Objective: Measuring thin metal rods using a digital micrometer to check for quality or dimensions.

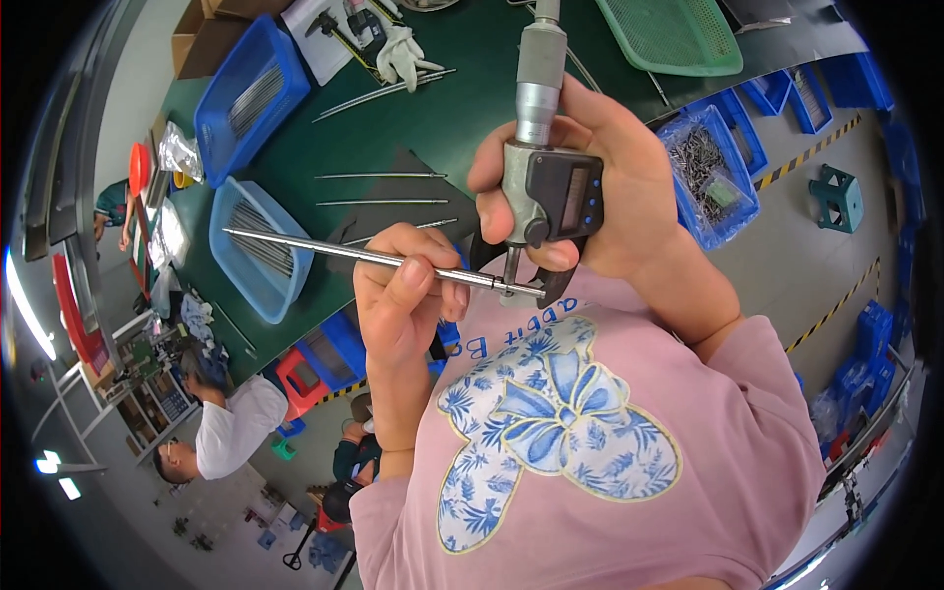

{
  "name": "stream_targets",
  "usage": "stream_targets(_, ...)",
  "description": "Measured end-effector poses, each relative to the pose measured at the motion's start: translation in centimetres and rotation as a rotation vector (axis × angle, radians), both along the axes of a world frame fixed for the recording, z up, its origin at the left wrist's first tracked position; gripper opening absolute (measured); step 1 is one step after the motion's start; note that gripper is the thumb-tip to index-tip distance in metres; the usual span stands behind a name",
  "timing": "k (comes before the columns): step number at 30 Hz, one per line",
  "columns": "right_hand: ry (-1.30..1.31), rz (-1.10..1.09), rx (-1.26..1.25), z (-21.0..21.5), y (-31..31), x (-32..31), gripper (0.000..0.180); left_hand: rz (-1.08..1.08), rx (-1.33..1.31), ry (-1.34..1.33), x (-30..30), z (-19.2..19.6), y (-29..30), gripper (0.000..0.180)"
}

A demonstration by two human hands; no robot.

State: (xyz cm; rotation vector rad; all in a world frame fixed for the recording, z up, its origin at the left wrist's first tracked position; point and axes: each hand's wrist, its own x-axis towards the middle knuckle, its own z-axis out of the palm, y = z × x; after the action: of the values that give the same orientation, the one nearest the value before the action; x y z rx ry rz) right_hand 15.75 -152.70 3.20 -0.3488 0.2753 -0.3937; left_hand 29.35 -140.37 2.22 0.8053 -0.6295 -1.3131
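Note:
My right hand (619, 167) is closed round a digital micrometer (546, 192) with a silver thimble and a small display. Between the fingers of my left hand (405, 290) lies a long thin metal rod (324, 246), tilted down to the right. The rod's right end sits at the micrometer's jaw, by the spindle tip; whether the jaw grips it I cannot tell. Several similar rods (382, 202) lie on a dark grey cloth (403, 167) beyond my left hand. A light blue bin (221, 211) holding many rods stands to the left.
On the green table (472, 108), a blue bin (208, 108) with rods stands at the far left. White gloves (400, 56) and a caliper (334, 37) lie at the back, near a green basket (678, 39). A blue crate (752, 211) of metal parts is at right. Another person (236, 428) works at lower left.

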Motion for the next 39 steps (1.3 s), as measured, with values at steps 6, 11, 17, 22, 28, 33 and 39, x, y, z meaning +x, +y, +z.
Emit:
stream_targets(6, -0.006, 0.042, 0.071, -0.3, 0.2, 0.3, 0.059, 0.007, 0.002, -0.013, 0.1, 0.0, 0.4, 0.022)
stream_targets(11, -0.020, 0.081, 0.042, -0.5, 0.5, 0.3, 0.067, 0.013, 0.005, -0.027, 0.1, -0.1, 0.9, 0.021)
stream_targets(17, -0.012, 0.069, 0.027, -0.4, 0.5, 0.0, 0.067, -0.008, 0.004, 0.002, 0.0, -0.4, 0.7, 0.020)
stream_targets(22, 0.069, 0.029, 0.036, -0.3, 0.1, 0.4, 0.064, 0.017, 0.004, -0.007, 0.4, -0.5, 0.2, 0.019)
stream_targets(28, 0.162, -0.206, 0.119, -2.0, -0.4, -0.5, 0.056, 0.073, 0.260, -0.119, 5.8, -0.8, -1.7, 0.020)
stream_targets(33, 0.398, -0.418, 0.075, -3.4, 0.6, -0.9, 0.054, 0.224, 0.515, -0.084, 19.8, -4.4, -7.2, 0.015)
stream_targets(39, 0.658, -0.630, 0.104, -4.4, 3.5, -1.8, 0.047, 0.449, 0.808, 0.140, 36.2, -12.3, -12.7, 0.013)
